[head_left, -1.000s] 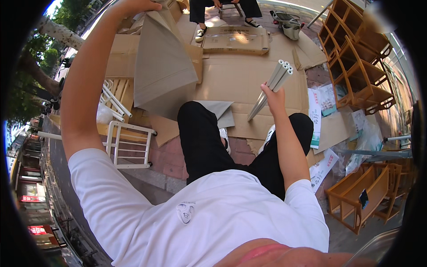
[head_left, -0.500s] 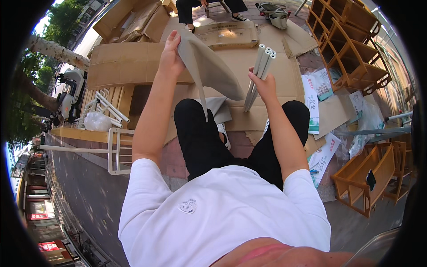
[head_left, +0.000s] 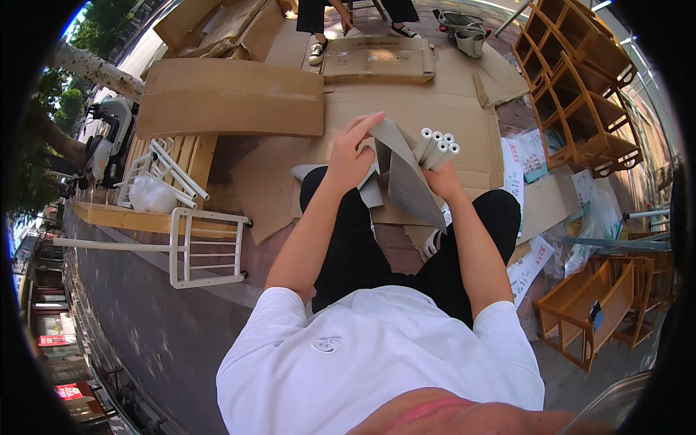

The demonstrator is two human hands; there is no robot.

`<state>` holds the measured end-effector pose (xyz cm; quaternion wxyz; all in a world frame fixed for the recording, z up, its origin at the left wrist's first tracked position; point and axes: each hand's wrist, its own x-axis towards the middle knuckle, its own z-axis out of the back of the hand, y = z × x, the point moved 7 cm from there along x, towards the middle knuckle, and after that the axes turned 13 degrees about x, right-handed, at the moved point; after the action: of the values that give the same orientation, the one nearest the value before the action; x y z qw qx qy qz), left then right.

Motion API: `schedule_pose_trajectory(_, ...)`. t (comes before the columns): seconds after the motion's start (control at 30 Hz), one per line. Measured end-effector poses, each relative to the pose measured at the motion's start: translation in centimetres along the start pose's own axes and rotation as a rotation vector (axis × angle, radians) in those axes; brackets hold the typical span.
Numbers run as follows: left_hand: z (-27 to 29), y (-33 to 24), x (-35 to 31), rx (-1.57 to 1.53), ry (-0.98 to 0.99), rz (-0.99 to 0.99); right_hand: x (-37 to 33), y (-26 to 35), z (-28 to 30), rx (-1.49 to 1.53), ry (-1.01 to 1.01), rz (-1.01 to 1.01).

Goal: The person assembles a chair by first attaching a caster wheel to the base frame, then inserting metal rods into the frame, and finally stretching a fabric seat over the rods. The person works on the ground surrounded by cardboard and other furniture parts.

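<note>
My left hand (head_left: 352,154) pinches the upper edge of a thin, floppy grey sheet (head_left: 412,181), which hangs bent in front of my knees; whether it is foam or cloth I cannot tell. Several white metal tubes (head_left: 438,147) stand bundled in my right hand (head_left: 444,179), their hollow ends pointing up. The sheet's right side lies close against the bundle and hides part of the tubes and of the right fingers. Under my left forearm, another piece of grey sheet (head_left: 371,192) lies by my left knee.
Flattened cardboard (head_left: 230,98) covers much of the ground. A white wire rack (head_left: 210,246) and a wooden pallet-like bench (head_left: 138,219) stand left. Brown wooden shelves (head_left: 580,94) rise at right, with plastic wrapping (head_left: 594,210) below. Opposite sits another person (head_left: 313,18).
My left hand has come down and right, bringing the sheet from left of the tubes up against them. The tube bundle has dropped slightly and tilted toward me.
</note>
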<state>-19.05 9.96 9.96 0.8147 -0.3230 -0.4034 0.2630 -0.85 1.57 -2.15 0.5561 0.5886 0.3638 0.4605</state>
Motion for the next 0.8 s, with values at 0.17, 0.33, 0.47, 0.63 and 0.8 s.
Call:
schedule_pose_trajectory(0.17,2.9,-0.4,-0.5,0.521,-0.058,-0.389,0.6,0.0,-2.0,0.280,0.111,-0.031)
schedule_pose_trajectory(0.33,1.2,3.9,-0.9,-0.151,0.005,-0.096,1.4,1.2,-2.9,0.273,0.099,-0.105)
schedule_pose_trajectory(0.47,-3.0,7.2,-2.2,-0.601,0.073,0.284,1.8,1.9,-3.6,0.130,0.151,-0.069)
schedule_pose_trajectory(0.63,-4.6,7.7,-2.8,-0.613,0.103,0.406,1.7,2.1,-3.9,0.101,0.106,0.005)
schedule_pose_trajectory(0.8,-5.0,6.3,-2.9,-0.642,0.039,0.187,1.6,2.5,-4.0,0.088,0.106,0.002)
